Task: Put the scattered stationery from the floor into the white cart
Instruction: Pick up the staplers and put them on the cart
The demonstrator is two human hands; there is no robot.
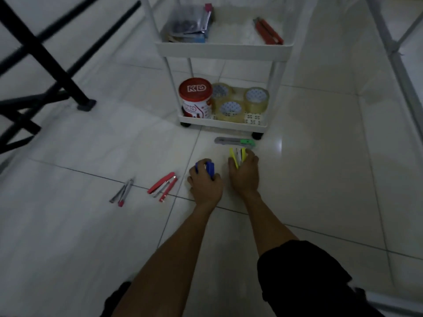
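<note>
mid-task, pickup step by my read: pale tiled floor has loose items on it, white cart stands just ahead on black casters, two tiers. black frame legs at left, pale frame bars at right, room dim. top tier holds plastic packets at left and a red cutter at right; bottom tier holds a red-lidded tub and three clear tape rolls beside it. left hand curls round a blue item, looks like a small stapler, can't be sure. right hand grips a bundle of yellow and white pieces, fingers closed round them, too blurred to name. can't tell if either load is off the tile. grey cutter with green end lies between right hand and cart base, near both. further left on the floor: red stapler-like item, opened out, then thin grey and red pieces, well apart from the cart. next move likely: lift both hands and drop loads in a tier; top tier has free room between packets and red cutter; keep the bundle tight so pieces don't slip. three floor items left after that.
</note>
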